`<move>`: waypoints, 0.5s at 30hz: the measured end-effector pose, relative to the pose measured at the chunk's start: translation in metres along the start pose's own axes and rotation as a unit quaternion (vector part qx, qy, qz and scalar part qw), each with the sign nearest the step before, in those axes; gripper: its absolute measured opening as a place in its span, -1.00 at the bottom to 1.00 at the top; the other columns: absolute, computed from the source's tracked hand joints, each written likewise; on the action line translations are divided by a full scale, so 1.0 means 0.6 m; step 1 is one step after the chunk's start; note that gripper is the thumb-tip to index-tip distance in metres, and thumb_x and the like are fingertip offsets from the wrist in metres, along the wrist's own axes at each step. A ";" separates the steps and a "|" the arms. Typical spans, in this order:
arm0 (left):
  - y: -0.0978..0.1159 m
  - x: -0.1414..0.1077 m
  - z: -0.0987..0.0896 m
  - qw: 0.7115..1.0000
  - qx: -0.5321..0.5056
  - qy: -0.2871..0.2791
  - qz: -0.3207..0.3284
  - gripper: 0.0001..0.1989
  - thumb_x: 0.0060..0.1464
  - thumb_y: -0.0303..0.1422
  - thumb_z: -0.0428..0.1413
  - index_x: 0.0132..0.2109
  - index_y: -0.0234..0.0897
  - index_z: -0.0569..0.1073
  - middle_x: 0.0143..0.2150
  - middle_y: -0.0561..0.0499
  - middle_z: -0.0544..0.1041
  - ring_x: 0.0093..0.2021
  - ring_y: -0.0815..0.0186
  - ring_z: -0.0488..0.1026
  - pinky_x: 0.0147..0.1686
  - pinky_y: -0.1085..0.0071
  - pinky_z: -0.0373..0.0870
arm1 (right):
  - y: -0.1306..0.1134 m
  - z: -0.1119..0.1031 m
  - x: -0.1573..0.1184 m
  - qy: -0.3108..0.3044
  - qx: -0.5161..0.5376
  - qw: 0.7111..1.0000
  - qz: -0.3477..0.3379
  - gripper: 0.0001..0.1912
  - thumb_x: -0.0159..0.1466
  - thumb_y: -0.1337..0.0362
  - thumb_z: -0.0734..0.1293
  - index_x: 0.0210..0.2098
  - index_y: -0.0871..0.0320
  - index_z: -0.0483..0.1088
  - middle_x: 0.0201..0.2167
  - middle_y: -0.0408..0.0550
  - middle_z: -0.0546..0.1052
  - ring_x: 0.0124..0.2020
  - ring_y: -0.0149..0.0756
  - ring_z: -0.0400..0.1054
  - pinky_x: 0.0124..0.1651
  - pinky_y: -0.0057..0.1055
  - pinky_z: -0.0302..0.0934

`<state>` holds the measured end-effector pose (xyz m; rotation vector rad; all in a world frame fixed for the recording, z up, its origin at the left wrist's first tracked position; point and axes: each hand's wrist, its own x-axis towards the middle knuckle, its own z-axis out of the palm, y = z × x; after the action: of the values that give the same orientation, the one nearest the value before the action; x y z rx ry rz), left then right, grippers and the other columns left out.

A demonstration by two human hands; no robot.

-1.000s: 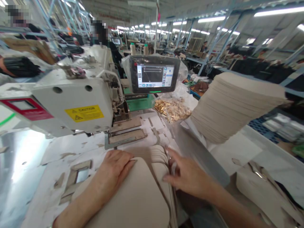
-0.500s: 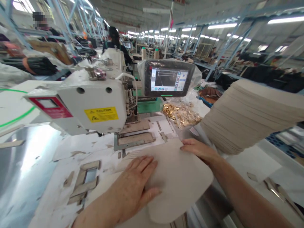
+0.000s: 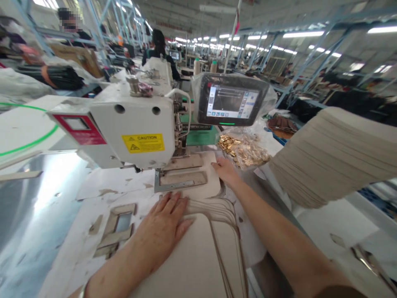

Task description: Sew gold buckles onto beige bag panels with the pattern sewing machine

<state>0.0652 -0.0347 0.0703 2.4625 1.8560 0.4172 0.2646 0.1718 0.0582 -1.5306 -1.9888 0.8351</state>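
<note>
Well, neither hand is clenched: both lie open. The left hand point(image 3: 161, 227) presses flat, fingers spread, on the near edge of a stack of beige panels point(image 3: 198, 258) (felt or leatherette, hard to say which), whose curved edges fan out just beside its fingertips. The right hand point(image 3: 226, 171) reaches farther ahead, its fingertips point(image 3: 216, 164) resting on a single beige panel point(image 3: 212, 182) on the machine bed, grasping nothing. That panel lies under a metal clamp frame point(image 3: 181, 181), right below the white sewing machine head point(image 3: 130, 124) with its yellow caution label point(image 3: 143, 143). Beyond stands a touchscreen point(image 3: 231, 99) in a plastic cover, and a bag of brass fittings point(image 3: 243, 151) lies just past the right hand. A tall second stack of beige panels point(image 3: 331, 157) fills the right side — and a co-worker point(image 3: 159, 47) stands farther down the line.
</note>
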 end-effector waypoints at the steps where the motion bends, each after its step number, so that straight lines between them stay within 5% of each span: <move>1: 0.003 -0.004 0.001 1.000 0.000 0.005 -0.007 -0.44 0.28 -0.03 -0.14 0.22 -0.27 0.37 0.27 -0.23 0.39 0.27 -0.02 0.30 0.17 -0.05 0.34 | -0.008 0.004 0.008 0.017 -0.040 0.999 -0.001 -0.82 0.24 0.22 0.19 -0.41 0.15 0.35 -0.46 -0.07 0.47 -0.36 -0.24 0.36 -0.33 -0.41 0.17; 7: 0.022 0.002 -0.023 0.998 -0.032 -0.023 -0.044 -0.43 0.25 -0.01 -0.11 0.17 -0.34 0.39 0.12 -0.29 0.46 0.12 -0.07 0.37 0.06 -0.09 0.36 | -0.042 0.017 0.027 0.038 -0.128 0.990 -0.038 -0.83 0.28 0.26 0.20 -0.42 0.13 0.35 -0.44 -0.06 0.46 -0.31 -0.22 0.35 -0.22 -0.38 0.13; 11: 0.026 0.005 -0.035 0.996 -0.033 -0.059 -0.064 -0.40 0.23 0.02 -0.12 0.10 -0.39 0.42 0.02 -0.31 0.46 0.05 -0.11 0.38 -0.02 -0.09 0.39 | -0.030 0.022 0.035 0.020 -0.077 0.996 -0.051 -0.83 0.27 0.27 0.19 -0.40 0.13 0.36 -0.43 -0.11 0.46 -0.32 -0.26 0.32 -0.26 -0.42 0.12; 15: 0.039 -0.007 -0.025 0.997 -0.001 -0.035 -0.062 -0.45 0.24 -0.02 -0.09 0.10 -0.38 0.42 -0.02 -0.27 0.49 -0.02 -0.03 0.41 -0.05 -0.01 0.41 | -0.011 0.024 0.044 -0.015 -0.017 0.997 -0.080 -0.82 0.27 0.24 0.18 -0.38 0.13 0.35 -0.45 -0.18 0.43 -0.35 -0.32 0.29 -0.29 -0.47 0.10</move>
<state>0.0828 -0.0476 0.0884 2.3117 1.9648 0.3219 0.2435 0.1935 0.0536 -1.3625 -2.1264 0.7664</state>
